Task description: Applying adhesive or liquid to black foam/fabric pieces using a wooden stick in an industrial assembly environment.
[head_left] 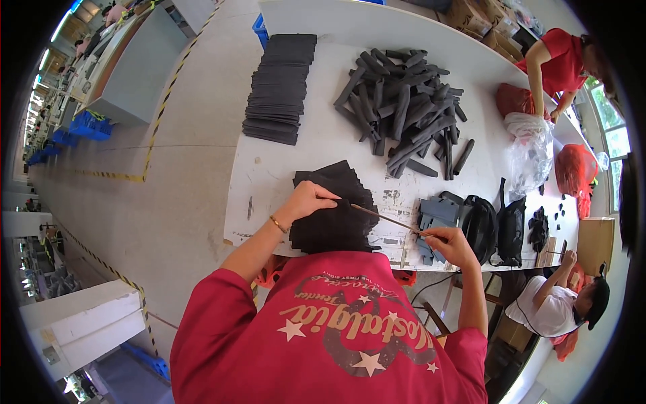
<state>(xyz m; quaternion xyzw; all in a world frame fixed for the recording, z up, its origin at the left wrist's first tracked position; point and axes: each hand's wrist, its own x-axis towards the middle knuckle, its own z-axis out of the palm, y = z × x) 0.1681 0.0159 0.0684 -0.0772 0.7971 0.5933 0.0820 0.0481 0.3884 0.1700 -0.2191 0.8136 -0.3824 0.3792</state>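
My left hand (309,200) pinches the edge of a black fabric piece at the top of a fanned pile of black fabric pieces (330,232), close to my body. In my right hand (451,244) is one end of a long thin rod (390,219). The rod's other end reaches the fabric by my left fingertips; whether it is inside a fold I cannot tell. Farther off lies a heap of rolled black fabric tubes (404,101). To its left is a long, neat row of flat black pieces (279,87).
Right of the pile lie grey-blue pieces (437,214) and black bags (479,225). A clear plastic bag (528,151) and red bags (575,172) sit farther right. One person in red (562,60) stands at the far right; another in white (548,306) sits nearer.
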